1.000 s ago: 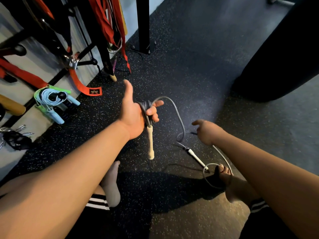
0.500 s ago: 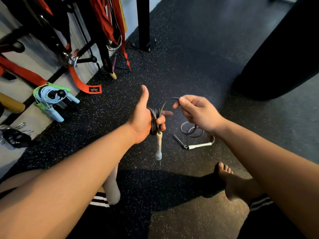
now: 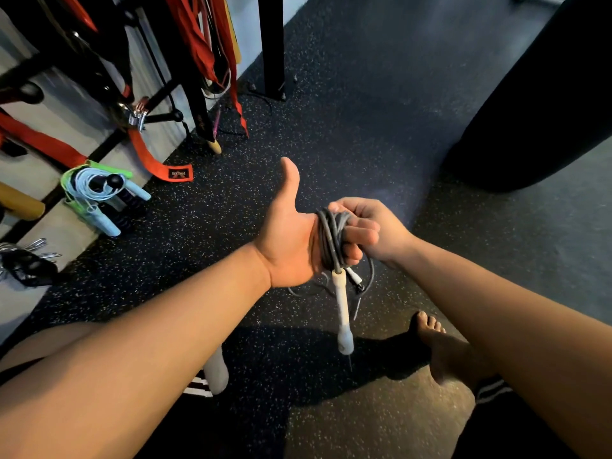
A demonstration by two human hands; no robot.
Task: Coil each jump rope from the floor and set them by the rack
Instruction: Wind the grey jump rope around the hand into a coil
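**Currently: grey jump rope wound on the left hand**

Currently we hold the grey jump rope (image 3: 329, 236) in the air above the floor (image 3: 364, 111), wound in several turns around our left hand (image 3: 288, 240). The left fingers (image 3: 362, 234) are curled round the turns and grip them. The thumb points straight up, clear of the rope.

Our right hand (image 3: 385, 223) sits just behind the coil and touches it. Its fingers (image 3: 347, 207) are closed round the rope at the top of the coil.

One white handle (image 3: 342, 313) hangs straight down from the coil. The end of a second handle (image 3: 353, 279) shows just beside it, mostly hidden. A loose loop of rope hangs under the right wrist; we cannot tell whether it reaches the floor.

At left, a light blue jump rope (image 3: 99, 193) lies coiled at the foot of the rack (image 3: 159, 97). An orange strap (image 3: 149, 160) trails onto the floor near it. A dark punching bag (image 3: 546, 94) stands at right, well apart. A bare foot (image 3: 440, 349) rests on the floor below the right forearm.
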